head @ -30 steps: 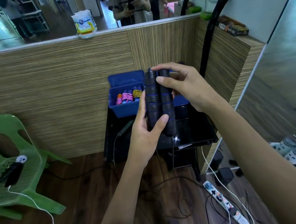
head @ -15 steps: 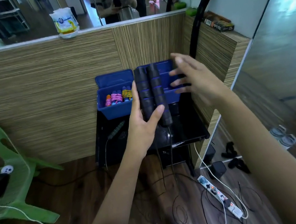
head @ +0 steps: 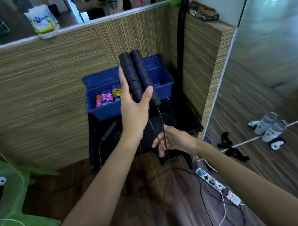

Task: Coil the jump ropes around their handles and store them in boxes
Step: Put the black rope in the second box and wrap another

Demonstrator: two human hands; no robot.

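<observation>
Your left hand (head: 135, 112) grips the two black foam handles with blue bands (head: 137, 77) side by side, upright, fingers behind them and thumb across the front, held in front of the blue plastic box (head: 165, 81) where wound ropes already lie. Below, your right hand (head: 173, 140) has its fingers loosely spread around the thin dark rope (head: 162, 124) hanging from the handle ends; whether they pinch it is unclear.

Risks, as judged: the rope trails to the floor among other cables beside the white power strip (head: 218, 186). Pull before sorting it and it may snag. The handles could slide apart under your thumb.

Against half a second ago: the right hand was up beside the handle tops; now it is below them at the rope.
</observation>
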